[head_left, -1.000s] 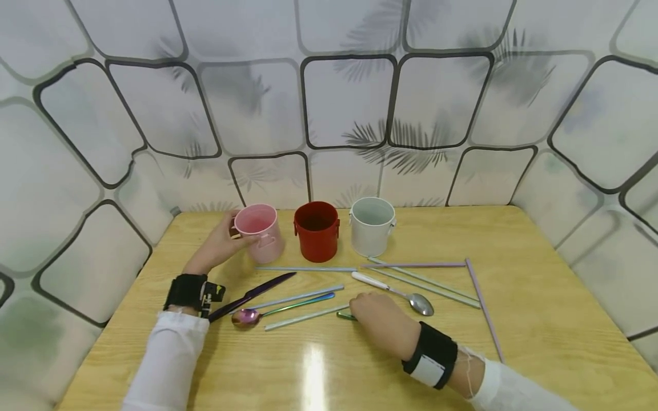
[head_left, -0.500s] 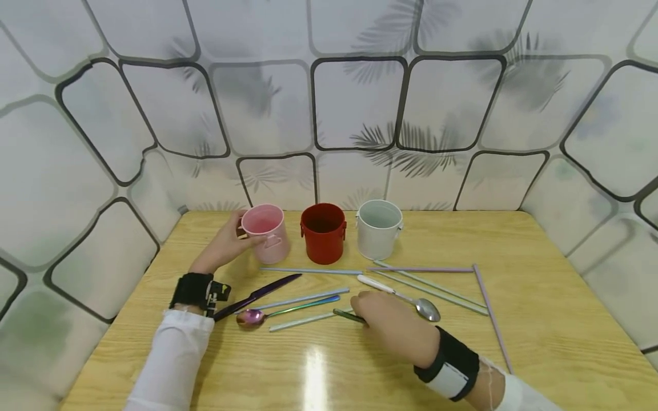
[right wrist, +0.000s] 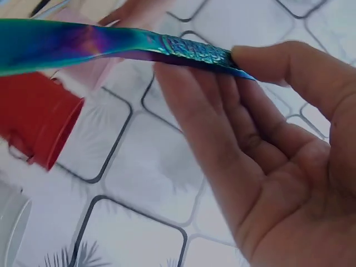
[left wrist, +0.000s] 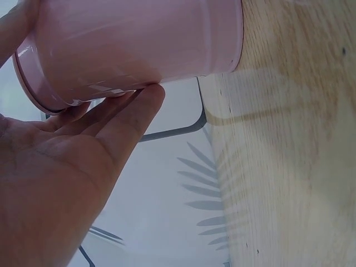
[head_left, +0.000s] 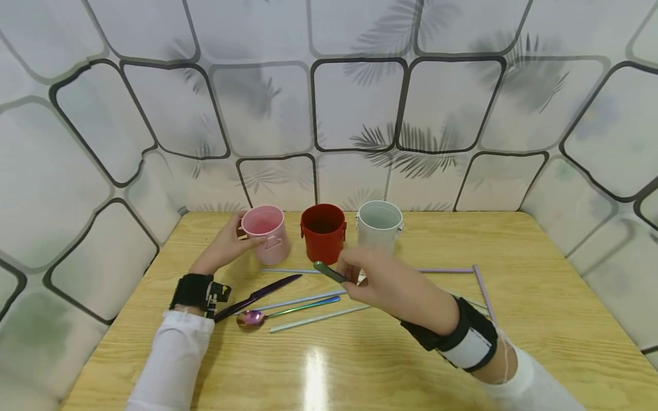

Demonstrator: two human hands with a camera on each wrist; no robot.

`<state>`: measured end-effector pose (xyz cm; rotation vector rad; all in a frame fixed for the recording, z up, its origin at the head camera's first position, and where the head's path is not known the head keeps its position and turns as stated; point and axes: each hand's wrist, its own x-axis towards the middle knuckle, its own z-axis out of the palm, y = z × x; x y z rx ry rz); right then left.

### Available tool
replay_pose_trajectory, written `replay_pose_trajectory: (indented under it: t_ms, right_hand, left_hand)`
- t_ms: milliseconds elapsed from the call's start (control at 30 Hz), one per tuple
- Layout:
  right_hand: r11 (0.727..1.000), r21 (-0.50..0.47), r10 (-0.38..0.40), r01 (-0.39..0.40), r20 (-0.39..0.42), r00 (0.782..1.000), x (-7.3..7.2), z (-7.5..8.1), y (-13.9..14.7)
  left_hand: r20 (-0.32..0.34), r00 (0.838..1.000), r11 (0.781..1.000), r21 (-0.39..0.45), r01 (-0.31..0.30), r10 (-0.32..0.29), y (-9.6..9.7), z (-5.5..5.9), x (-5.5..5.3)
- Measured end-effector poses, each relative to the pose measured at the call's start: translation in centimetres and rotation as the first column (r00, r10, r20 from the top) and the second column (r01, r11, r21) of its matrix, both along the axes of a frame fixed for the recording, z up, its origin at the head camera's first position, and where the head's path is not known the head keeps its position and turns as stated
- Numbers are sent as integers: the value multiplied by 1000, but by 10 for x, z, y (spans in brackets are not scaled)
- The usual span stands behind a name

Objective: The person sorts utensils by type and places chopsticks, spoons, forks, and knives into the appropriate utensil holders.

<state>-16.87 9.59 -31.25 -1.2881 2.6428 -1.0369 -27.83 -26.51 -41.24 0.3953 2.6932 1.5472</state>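
My left hand [head_left: 224, 244] grips a small pink bucket [head_left: 272, 251] at the table's back left, thumb on its near side and fingers round its far side. In the left wrist view the pink bucket's wall [left wrist: 139, 39] lies against my fingers [left wrist: 133, 114], its base on the wood. Over the middle of the table my right hand [head_left: 382, 279] pinches an iridescent metal utensil [right wrist: 83, 44] with an embossed section, between thumb and fingertips. Its dark green end [head_left: 321, 266] points up and left in front of the red bucket [head_left: 323, 237]. Its exact kind is unclear.
A white bucket [head_left: 379, 225] stands right of the red one. On the table lie a dark purple knife [head_left: 257, 297], an iridescent spoon [head_left: 252, 319] and several pale blue, green and purple straws, such as a purple one [head_left: 484, 291]. Patterned panels rise behind and beside.
My right hand has lifted the utensil off the table and moved it up and away, towards the red bucket. It now covers the white-handled spoon. My left hand stays on the pink bucket.
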Motion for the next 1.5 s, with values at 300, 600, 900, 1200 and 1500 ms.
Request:
replay_pose_trajectory:
  t_ms: [300,600,900,1200,1500]
  right_hand:
    - [939,-343,45,-22,58,997,-6,23,-20]
    - [886,-462,-51,49,8,999,-15,22,-35]
    - [799,-599,-125,55,-75,989,-28,17,-49]
    - [712,-702,-129,-28,-170,977,-43,11,-64]
    - [662,-747,-173,-57,-226,959,-53,14,-75]
  left_hand:
    - [10,1000,1000,-3,5,-5,0,2,-1]
    - [19,1000,1000,-3,-1,1,-1,1,1]
    - [22,1000,1000,0,-6,6,-3,-3,1]
    - [11,1000,1000,-4,-5,5,-2,-6,-1]
    - [18,1000,1000,4,5,-5,0,0,0]
